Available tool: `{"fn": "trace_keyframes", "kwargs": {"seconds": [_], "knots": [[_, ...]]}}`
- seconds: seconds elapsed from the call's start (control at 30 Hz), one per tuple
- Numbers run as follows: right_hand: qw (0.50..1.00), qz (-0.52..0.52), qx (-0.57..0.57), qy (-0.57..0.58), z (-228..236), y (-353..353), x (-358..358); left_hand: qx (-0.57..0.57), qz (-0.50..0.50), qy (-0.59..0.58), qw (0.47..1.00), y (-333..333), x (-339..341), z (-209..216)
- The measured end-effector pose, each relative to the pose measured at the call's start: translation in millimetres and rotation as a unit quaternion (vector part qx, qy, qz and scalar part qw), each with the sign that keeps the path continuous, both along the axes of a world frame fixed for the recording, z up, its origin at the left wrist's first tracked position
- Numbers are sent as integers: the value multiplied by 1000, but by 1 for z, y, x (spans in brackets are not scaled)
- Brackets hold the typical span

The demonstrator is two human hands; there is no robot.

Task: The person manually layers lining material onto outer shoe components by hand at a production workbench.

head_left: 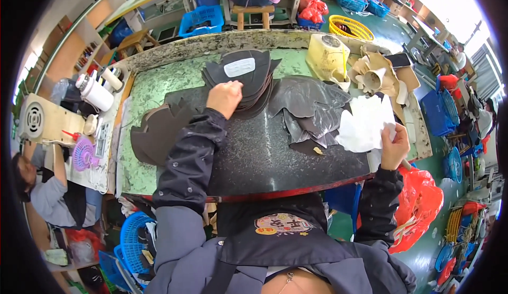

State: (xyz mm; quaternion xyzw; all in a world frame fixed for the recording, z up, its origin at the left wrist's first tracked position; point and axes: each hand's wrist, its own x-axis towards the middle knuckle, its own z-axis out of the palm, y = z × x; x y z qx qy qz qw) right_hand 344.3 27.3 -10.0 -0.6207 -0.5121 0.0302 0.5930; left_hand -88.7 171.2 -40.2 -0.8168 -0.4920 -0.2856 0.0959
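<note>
My left hand (225, 98) is closed, its curled fingers resting at the near edge of a stack of dark cut pieces (256, 89). On the top piece lies a white patch (239, 67) with raised shapes. What those fingers grip, if anything, is hidden. At the right end of the bench, my right hand (396, 146) pinches the edge of a white sheet (365, 124). A pale stick-like end shows beneath that palm. Between the hands sits a pile of dark, shiny pieces (307, 103) with whitish smears. More dark brown pieces (164, 130) lie to the left.
A stained yellowish container (327, 56) stands at the back right beside crumpled brown paper (370, 77). The black board (270, 156) ends in a red front edge. A red plastic bag (420, 204) hangs near my right forearm. Another person (66, 198) sits at the left.
</note>
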Motion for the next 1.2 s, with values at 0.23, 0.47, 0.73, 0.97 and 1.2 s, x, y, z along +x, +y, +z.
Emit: {"fn": "trace_keyframes", "kwargs": {"seconds": [0.23, 0.47, 0.73, 0.97, 1.2], "knots": [[967, 106, -57, 226, -12, -6, 19, 48, -27, 23, 998, -20, 0, 22], [978, 51, -191, -64, -34, 27, -26, 54, -54, -13, 997, -6, -17, 0], [748, 345, -151, 547, -23, -14, 4, 56, -213, -82, 972, -155, 15, 35], [675, 413, -219, 571, -9, -24, -122, -387, -120, -395, 824, -198, 28, 24], [783, 474, -276, 293, -26, -2, -200, -350, 52, -499, 791, -181, 6, 7]]}}
